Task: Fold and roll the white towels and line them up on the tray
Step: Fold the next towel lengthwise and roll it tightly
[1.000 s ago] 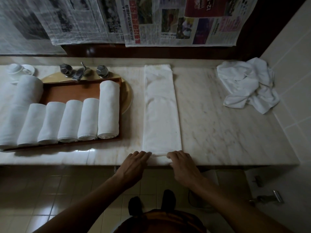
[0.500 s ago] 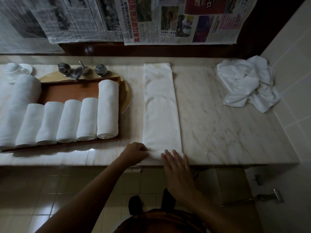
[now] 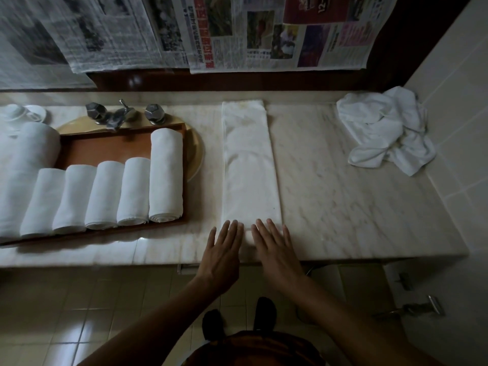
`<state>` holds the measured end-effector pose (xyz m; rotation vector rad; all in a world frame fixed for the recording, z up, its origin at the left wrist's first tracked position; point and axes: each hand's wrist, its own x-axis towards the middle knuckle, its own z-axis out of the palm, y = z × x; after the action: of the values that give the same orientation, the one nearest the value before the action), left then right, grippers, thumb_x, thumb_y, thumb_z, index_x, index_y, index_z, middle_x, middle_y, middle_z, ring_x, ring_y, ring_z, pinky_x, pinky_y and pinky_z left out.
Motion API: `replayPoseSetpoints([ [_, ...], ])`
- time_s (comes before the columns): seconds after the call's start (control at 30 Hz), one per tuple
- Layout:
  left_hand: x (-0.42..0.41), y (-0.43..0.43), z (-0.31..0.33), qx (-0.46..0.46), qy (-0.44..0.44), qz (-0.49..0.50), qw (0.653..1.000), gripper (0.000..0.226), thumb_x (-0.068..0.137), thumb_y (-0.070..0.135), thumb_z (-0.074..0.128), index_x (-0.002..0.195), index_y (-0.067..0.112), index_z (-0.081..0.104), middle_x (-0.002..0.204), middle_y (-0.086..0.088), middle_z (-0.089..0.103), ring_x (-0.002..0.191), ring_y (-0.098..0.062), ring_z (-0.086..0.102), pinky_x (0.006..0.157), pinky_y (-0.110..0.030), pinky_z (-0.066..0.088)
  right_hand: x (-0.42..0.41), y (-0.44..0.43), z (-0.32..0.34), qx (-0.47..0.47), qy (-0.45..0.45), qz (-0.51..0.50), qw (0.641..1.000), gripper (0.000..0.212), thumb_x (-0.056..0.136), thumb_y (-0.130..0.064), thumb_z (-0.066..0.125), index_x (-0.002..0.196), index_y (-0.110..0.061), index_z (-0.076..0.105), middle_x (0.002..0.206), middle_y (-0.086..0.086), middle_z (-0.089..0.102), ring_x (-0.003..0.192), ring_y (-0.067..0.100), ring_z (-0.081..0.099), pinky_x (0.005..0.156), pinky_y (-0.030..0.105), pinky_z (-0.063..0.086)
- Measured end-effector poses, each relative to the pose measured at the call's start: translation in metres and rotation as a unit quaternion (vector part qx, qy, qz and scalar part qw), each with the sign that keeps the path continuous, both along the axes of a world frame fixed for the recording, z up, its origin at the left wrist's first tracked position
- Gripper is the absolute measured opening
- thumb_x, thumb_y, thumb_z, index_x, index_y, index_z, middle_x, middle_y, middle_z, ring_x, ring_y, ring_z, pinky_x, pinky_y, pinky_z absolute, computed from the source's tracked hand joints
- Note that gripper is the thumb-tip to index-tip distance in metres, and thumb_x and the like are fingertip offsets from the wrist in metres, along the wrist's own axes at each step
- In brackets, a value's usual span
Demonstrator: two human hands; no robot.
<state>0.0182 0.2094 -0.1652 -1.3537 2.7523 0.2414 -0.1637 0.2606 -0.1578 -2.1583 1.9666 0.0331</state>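
Observation:
A white towel [image 3: 249,165] folded into a long narrow strip lies on the marble counter, running from the back wall to the front edge. Its near end is turned into a small roll under my hands. My left hand [image 3: 224,249] and my right hand [image 3: 274,247] lie side by side on that roll, fingers straight and flat. To the left stands a brown wooden tray [image 3: 111,146] holding several rolled white towels [image 3: 132,194] lined up side by side. A heap of loose white towels [image 3: 388,130] sits at the back right corner.
The tray lies over a round sink basin with a metal tap and two knobs [image 3: 118,116] behind it. A white cup and saucer [image 3: 23,113] stand at the far left. Newspaper sheets [image 3: 264,33] hang on the wall. A tiled wall bounds the counter on the right.
Both hands earlier pinched the towel's near edge with curled fingers. The right hand flattened first, then the left, and both now press flat on the started roll.

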Motion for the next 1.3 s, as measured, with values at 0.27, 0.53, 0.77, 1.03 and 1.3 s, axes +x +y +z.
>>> replayPoseSetpoints([
  [0.27,0.011,-0.032,0.006,0.059,0.064,-0.053,0.995,0.069,0.097,0.011,0.061,0.159,0.009,0.031,0.162,-0.013,0.038,0.149,-0.027,0.038,0.119,-0.042,0.038,-0.01,-0.018,0.021,0.007,0.002,0.016,1.0,0.071,0.091,-0.004,0.065,0.156,-0.008,0.036,0.158,0.016,0.041,0.145,0.036,0.04,0.121,0.051,0.03],
  [0.53,0.04,-0.005,0.005,0.074,0.065,-0.099,0.99,0.055,0.097,0.036,0.035,0.15,0.025,0.047,0.146,0.005,0.042,0.127,-0.013,0.043,0.106,-0.032,0.044,-0.013,0.017,0.017,0.0,-0.036,0.047,0.998,0.056,0.079,0.004,0.065,0.133,-0.009,0.059,0.116,0.01,0.061,0.1,0.031,0.06,0.079,0.043,0.055],
  [0.77,0.039,-0.012,0.023,0.142,0.122,-0.035,0.982,0.041,0.101,0.033,0.059,0.139,0.025,0.049,0.132,0.005,0.054,0.109,-0.013,0.047,0.094,-0.029,0.042,-0.018,0.013,0.031,0.019,-0.116,-0.029,0.993,0.029,0.089,-0.024,0.072,0.109,-0.032,0.053,0.105,-0.011,0.062,0.101,0.017,0.057,0.102,0.042,0.04],
  [1.03,0.034,-0.039,0.033,0.254,0.169,0.065,0.95,0.022,0.098,0.031,0.067,0.117,0.022,0.07,0.11,0.008,0.05,0.086,-0.013,0.062,0.08,-0.032,0.054,-0.003,0.025,0.034,-0.038,-0.072,-0.057,0.995,0.048,0.078,-0.026,0.084,0.122,-0.022,0.067,0.126,0.002,0.066,0.114,0.027,0.063,0.108,0.055,0.042],
  [1.3,0.021,-0.011,0.038,0.051,0.139,0.053,0.988,0.045,0.098,0.034,0.062,0.14,0.019,0.055,0.145,-0.005,0.049,0.131,-0.024,0.048,0.106,-0.041,0.045,0.018,0.046,0.034,0.07,-0.011,-0.011,0.997,0.098,0.097,-0.012,0.058,0.16,-0.018,-0.017,0.161,0.013,-0.031,0.151,0.034,-0.026,0.125,0.056,-0.01],
])
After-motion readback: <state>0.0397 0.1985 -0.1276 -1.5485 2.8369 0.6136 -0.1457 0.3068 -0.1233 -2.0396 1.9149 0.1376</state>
